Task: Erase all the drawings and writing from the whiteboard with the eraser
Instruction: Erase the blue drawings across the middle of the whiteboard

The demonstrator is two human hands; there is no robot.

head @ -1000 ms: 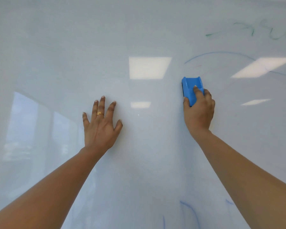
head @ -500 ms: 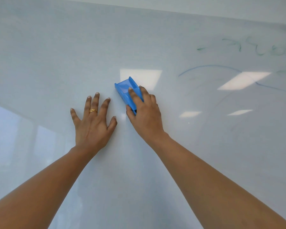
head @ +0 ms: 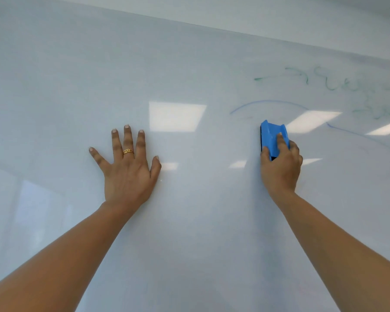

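The left hand [head: 127, 174] lies flat on the whiteboard [head: 200, 233], fingers spread, a gold ring [head: 128, 151] on one finger. The right hand [head: 280, 167] grips a blue eraser [head: 273, 136] against the board, just below a thin blue arc [head: 268, 102]. Faint green writing [head: 329, 82] sits at the upper right.

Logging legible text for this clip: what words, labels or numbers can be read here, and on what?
On the whiteboard, green writing: smeared, unreadable.
On the eraser: no label visible.
Nothing else carries text.
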